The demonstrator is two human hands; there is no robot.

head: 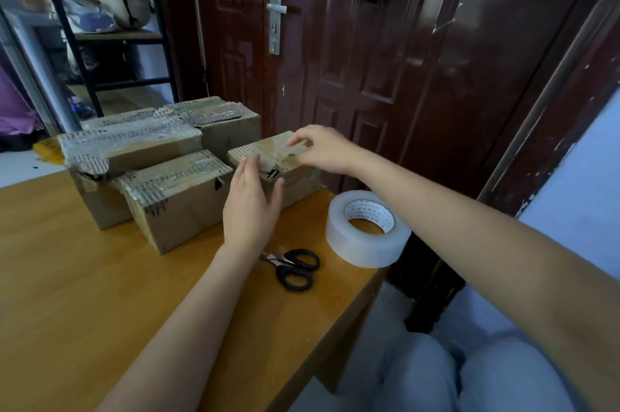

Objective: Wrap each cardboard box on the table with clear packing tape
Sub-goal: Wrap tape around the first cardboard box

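I have both hands up at the small cardboard box (268,156) at the far right of the cluster on the table (67,277). My left hand (250,207) is flat and spread, fingers together and pointing away from me, palm against the near side of that box with nothing gripped. My right hand (322,148) hovers over the box's top, thumb and forefinger drawn close at the far edge; I cannot tell whether they pinch a bit of tape or only touch the cardboard.

Left of my left hand sits a second box (177,197), its top ragged and shiny with tape. Beyond it lie a longer box (131,150) and, further back, another box (221,123), all pressed close together.

Just below my right forearm, the roll of clear packing tape (367,230) lies flat near the table's right edge. Black-handled scissors (295,267) lie near my left wrist, between it and the roll, blades partly hidden by the wrist.
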